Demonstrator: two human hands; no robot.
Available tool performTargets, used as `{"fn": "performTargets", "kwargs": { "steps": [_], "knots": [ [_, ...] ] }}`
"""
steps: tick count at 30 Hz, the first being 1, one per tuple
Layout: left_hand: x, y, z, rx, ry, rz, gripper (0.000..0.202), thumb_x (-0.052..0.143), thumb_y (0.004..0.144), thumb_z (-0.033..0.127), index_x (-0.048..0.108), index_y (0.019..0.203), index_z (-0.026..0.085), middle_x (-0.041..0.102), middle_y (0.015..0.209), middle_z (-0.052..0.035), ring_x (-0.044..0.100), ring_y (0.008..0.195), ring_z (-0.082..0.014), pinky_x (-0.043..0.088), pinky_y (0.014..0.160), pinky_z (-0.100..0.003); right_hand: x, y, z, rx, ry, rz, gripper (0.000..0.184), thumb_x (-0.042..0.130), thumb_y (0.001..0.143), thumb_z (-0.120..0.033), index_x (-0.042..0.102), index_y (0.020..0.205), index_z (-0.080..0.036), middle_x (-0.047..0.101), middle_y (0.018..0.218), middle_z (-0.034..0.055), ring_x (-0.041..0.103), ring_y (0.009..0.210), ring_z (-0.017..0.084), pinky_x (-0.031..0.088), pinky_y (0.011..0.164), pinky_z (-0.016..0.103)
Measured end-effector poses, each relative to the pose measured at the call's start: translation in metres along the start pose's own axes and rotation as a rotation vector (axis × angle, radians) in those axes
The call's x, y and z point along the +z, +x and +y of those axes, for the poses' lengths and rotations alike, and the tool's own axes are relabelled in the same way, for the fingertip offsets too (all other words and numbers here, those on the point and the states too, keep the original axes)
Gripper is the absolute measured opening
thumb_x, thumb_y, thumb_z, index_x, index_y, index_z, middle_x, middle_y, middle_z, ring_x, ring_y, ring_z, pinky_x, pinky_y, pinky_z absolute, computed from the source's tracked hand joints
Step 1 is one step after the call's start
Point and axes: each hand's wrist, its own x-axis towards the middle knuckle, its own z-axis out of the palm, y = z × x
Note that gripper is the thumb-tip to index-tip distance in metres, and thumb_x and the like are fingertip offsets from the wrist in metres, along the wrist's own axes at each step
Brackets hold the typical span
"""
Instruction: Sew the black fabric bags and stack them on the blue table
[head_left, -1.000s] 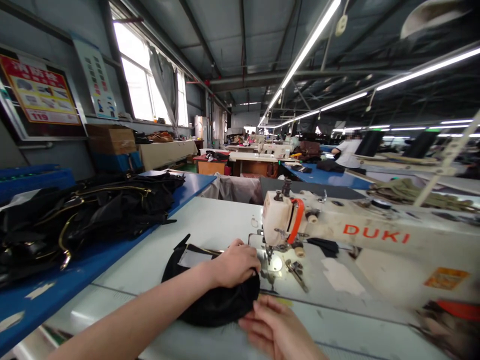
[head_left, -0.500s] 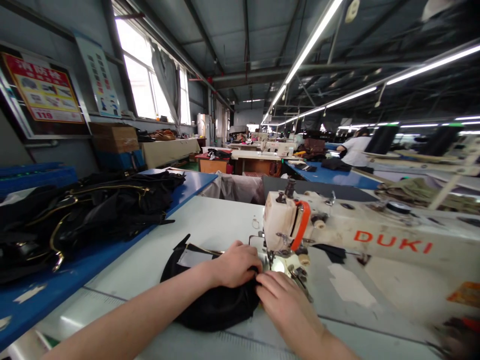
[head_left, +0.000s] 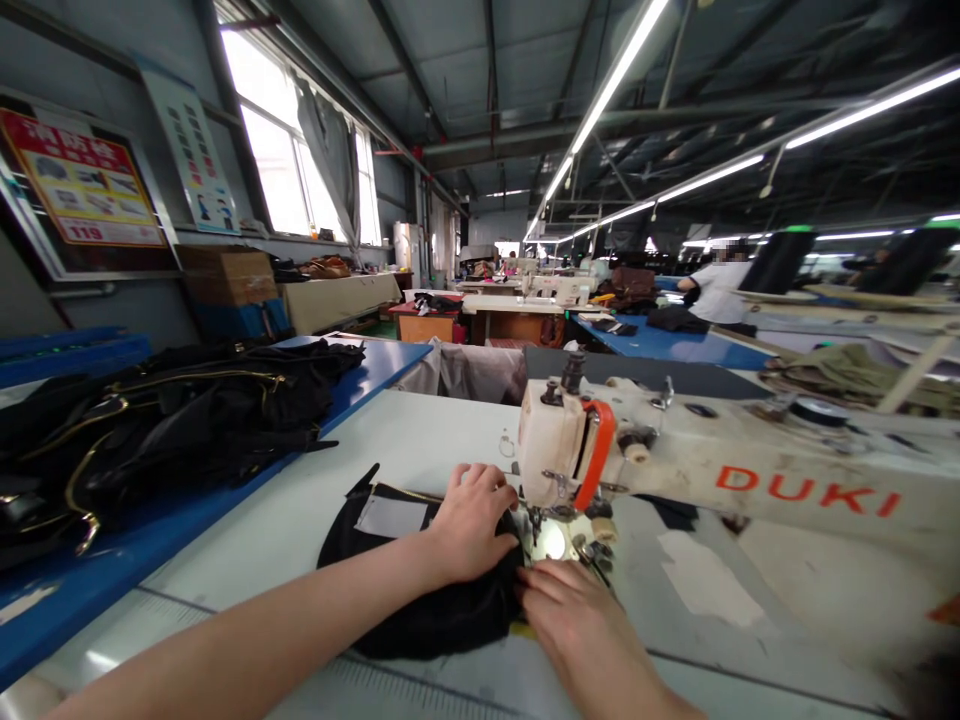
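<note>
A black fabric piece [head_left: 420, 620] with a white label and a gold zipper lies on the white sewing table [head_left: 300, 500], its right edge under the needle of the cream DUKI sewing machine [head_left: 675, 460]. My left hand [head_left: 472, 525] rests flat on the fabric, fingers stretched toward the presser foot. To its right, my right hand [head_left: 577, 620] presses on the fabric's edge just in front of the lit needle plate [head_left: 553, 541], fingers together and extended.
A heap of black garments with gold zippers [head_left: 150, 420] lies on the blue table at left. Behind are more sewing stations, a cardboard box [head_left: 225, 278] and a person in white [head_left: 716, 290] at the far right. Olive cloth [head_left: 847, 375] lies behind the machine.
My right hand came up from the table's front edge to the fabric at the needle. My left hand's fingers uncurled and slid forward on the fabric. The view shifted slightly.
</note>
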Motion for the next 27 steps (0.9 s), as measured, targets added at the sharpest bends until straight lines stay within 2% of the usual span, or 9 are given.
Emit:
{"fn": "performTargets", "kwargs": {
  "steps": [2, 6, 10, 15, 18, 27],
  "knots": [
    [-0.002, -0.001, 0.002, -0.027, 0.03, 0.004, 0.032, 0.072, 0.071, 0.041, 0.06, 0.093, 0.02, 0.055, 0.105, -0.0079, 0.048, 0.103, -0.0293, 0.036, 0.091, -0.045, 0.001, 0.0, 0.001, -0.006, 0.003, -0.002, 0.019, 0.067, 0.075, -0.001, 0.067, 0.083, -0.019, 0.071, 0.097, 0.0015, 0.06, 0.092, 0.02, 0.047, 0.082, 0.033],
    [0.002, 0.0, 0.001, -0.091, -0.053, -0.106, 0.021, 0.069, 0.075, 0.037, 0.06, 0.086, 0.021, 0.063, 0.085, -0.0031, 0.058, 0.085, -0.0237, 0.042, 0.077, -0.034, 0.006, -0.002, 0.005, -0.029, -0.014, 0.0, 0.019, 0.069, 0.073, -0.002, 0.067, 0.081, -0.019, 0.071, 0.093, 0.0017, 0.061, 0.089, 0.021, 0.048, 0.08, 0.034],
    [0.015, 0.009, -0.003, -0.149, -0.114, -0.141, 0.018, 0.066, 0.075, 0.034, 0.06, 0.087, 0.022, 0.064, 0.071, 0.0017, 0.061, 0.065, -0.0183, 0.039, 0.057, -0.026, 0.008, -0.003, 0.012, 0.0, -0.031, 0.029, 0.021, 0.072, 0.07, -0.001, 0.067, 0.083, -0.016, 0.071, 0.094, 0.0034, 0.061, 0.09, 0.021, 0.048, 0.082, 0.034],
    [0.029, 0.03, -0.008, -0.168, -0.182, -0.133, 0.018, 0.063, 0.074, 0.035, 0.063, 0.084, 0.019, 0.067, 0.074, -0.0018, 0.063, 0.067, -0.0203, 0.038, 0.055, -0.025, 0.003, -0.001, 0.023, 0.108, -0.024, 0.0, 0.019, 0.068, 0.074, -0.001, 0.067, 0.084, -0.017, 0.07, 0.098, 0.0037, 0.06, 0.094, 0.02, 0.046, 0.088, 0.032],
    [0.032, 0.038, -0.01, -0.153, -0.231, -0.139, 0.017, 0.062, 0.074, 0.033, 0.063, 0.085, 0.02, 0.068, 0.077, -0.0011, 0.064, 0.071, -0.0193, 0.04, 0.057, -0.024, -0.001, 0.001, 0.025, 0.149, -0.025, -0.019, 0.016, 0.066, 0.078, -0.003, 0.067, 0.084, -0.017, 0.07, 0.096, 0.0031, 0.06, 0.094, 0.019, 0.046, 0.089, 0.032],
    [0.031, 0.03, -0.008, -0.183, -0.294, -0.118, 0.015, 0.065, 0.071, 0.03, 0.061, 0.078, 0.018, 0.065, 0.071, -0.0002, 0.06, 0.063, -0.0173, 0.038, 0.055, -0.024, -0.004, -0.002, 0.019, 0.126, -0.074, -0.032, 0.017, 0.065, 0.077, -0.002, 0.066, 0.087, -0.017, 0.069, 0.096, 0.0042, 0.059, 0.095, 0.02, 0.045, 0.09, 0.033]
  ]
}}
